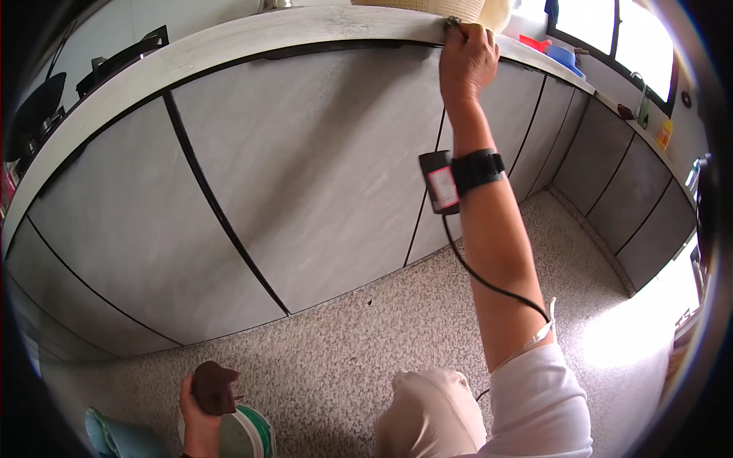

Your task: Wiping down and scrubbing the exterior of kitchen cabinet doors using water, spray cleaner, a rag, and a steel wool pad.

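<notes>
My right hand (471, 60) reaches up to the edge of the pale countertop (320, 26), its fingers curled around a small dark thing (452, 22) that is mostly hidden. A black strap with a small cabled box (441, 183) is on that forearm. Low on the left, my left hand (197, 409) holds a dark brown object (214, 387) of a kind I cannot tell. Just beside and below that hand stands a round tub (260, 432) with a green and white rim.
Grey cabinet doors (320, 154) run under the counter. A woven basket (424, 7), a red item (534, 43) and a blue basin (564, 58) stand on top. A black stove (123, 60) is at left. A light-blue container (123, 435) sits on the speckled floor (326, 366).
</notes>
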Demonstrator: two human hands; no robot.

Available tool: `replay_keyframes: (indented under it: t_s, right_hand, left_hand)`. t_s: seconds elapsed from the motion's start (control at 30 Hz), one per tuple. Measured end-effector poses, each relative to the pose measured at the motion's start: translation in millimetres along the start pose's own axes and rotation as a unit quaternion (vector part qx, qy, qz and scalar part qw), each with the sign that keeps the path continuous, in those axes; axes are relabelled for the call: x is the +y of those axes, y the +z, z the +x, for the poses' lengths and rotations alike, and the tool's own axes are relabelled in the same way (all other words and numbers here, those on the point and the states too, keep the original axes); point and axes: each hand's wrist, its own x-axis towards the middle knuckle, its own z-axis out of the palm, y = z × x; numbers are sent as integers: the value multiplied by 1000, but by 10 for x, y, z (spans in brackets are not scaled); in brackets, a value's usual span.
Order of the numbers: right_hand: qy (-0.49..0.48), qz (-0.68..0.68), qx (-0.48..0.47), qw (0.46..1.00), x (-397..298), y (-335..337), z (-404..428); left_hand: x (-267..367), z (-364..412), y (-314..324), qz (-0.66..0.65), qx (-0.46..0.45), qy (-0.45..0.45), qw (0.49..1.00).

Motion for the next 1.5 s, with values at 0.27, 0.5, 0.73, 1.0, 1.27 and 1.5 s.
replay_keyframes:
  t_s: [0.27,0.5,0.73,1.0,1.27,1.5]
  right_hand:
    - [-178,137,-24,974,-1228,70,-404]
    - [7,-50,-9,999,-117,-10,-35]
    - [-161,108,10,981,-1536,70,-482]
    - [1,-35,22,999,228,89,76]
    - [-166,66,23,984,-1116,193,-342]
    - [-133,-30,-4,991,-88,215,-24]
  left_hand:
    - [76,-121,-3,54,-94,30,994]
    - [103,-347,518,78,-104,37,991]
    - [38,-126,-36,99,-100,102,985]
    - [109,-180,157,54,-124,42,990]
    - [44,-20,26,32,-17,37,999]
    - [40,129,-6,74,-84,36,993]
